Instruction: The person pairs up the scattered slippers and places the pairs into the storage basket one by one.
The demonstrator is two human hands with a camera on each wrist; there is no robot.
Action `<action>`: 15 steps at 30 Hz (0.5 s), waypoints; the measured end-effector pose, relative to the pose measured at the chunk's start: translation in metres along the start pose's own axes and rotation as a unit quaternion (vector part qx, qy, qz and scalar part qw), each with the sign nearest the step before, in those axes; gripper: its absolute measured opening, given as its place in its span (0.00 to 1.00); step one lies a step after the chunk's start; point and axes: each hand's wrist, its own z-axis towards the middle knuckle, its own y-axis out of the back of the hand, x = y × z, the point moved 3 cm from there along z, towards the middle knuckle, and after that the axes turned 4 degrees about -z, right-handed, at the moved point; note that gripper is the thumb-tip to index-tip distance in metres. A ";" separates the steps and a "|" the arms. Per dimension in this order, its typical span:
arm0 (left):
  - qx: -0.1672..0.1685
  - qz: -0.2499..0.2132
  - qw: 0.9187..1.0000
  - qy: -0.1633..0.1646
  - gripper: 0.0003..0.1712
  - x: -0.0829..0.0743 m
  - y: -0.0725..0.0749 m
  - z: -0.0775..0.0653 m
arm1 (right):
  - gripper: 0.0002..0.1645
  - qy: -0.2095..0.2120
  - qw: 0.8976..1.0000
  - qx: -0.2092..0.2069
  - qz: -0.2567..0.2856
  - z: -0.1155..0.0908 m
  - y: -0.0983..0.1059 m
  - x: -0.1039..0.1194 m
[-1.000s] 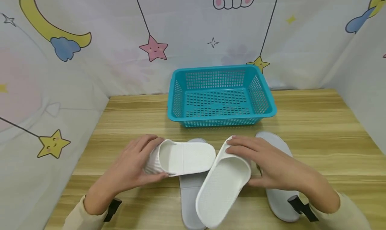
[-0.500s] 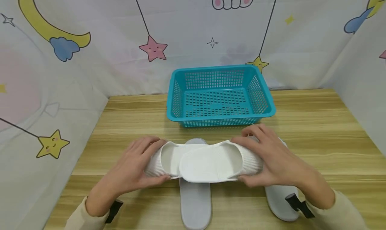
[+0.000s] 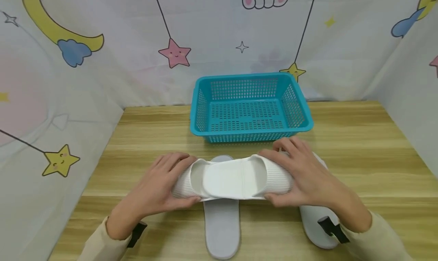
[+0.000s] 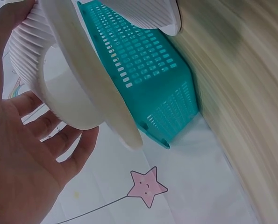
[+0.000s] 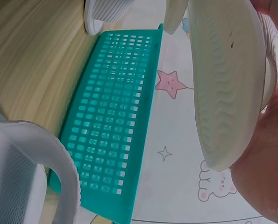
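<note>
Two white slippers are held up end to end above the table, straps outward, in the head view. My left hand (image 3: 159, 186) grips the left white slipper (image 3: 181, 185) round its ribbed strap, thumb in front and fingers behind. My right hand (image 3: 304, 177) holds the right white slipper (image 3: 236, 179) the same way. The right slipper's heel end overlaps the left one and reaches its strap opening. The left wrist view shows the left slipper's strap (image 4: 29, 51) in the fingers. A patterned sole (image 5: 227, 84) faces the right wrist camera.
A grey slipper (image 3: 222, 230) lies on the wooden table (image 3: 143, 139) beneath the white pair. Another grey slipper (image 3: 318, 226) lies at the right, partly hidden by my right hand. Behind them stands a teal plastic basket (image 3: 251, 133), near the printed cloth backdrop (image 3: 212, 29).
The right white slipper has swung from a slant, heel toward me, to level with its heel pointing left over the other. Both hands then shifted slightly, drawing closer together.
</note>
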 end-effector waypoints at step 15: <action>-0.023 0.003 0.999 -0.038 0.50 -0.008 -0.003 0.012 | 0.49 0.010 1.000 0.002 0.008 0.007 -0.002 0.005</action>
